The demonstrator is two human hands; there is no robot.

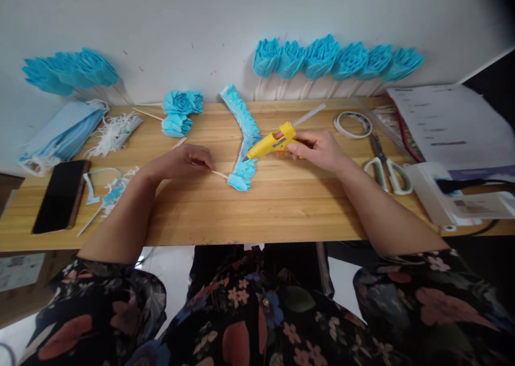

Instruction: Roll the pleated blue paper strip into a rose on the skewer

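My right hand [318, 149] is wrapped round a yellow hot glue gun [270, 142] with a clear glue stick jutting from its back. The nozzle points down-left onto a pleated blue strip [242, 118], which curves away toward the wall. At the strip's near end is a small blue flower head [240, 180] on a thin wooden stick [219, 174]. My left hand [189, 161] pinches that stick, and its far end shows behind the hand. Whether the nozzle touches the strip I cannot tell.
Blue flowers on sticks [322, 57] lean on the wall, others [72, 71] at left. Smaller flowers [177, 111] lie nearer. Face masks [64, 132], a phone [60, 197] and scraps [115, 193] are left; tape [353, 125], scissors [387, 167] and a white power strip [432, 194] right.
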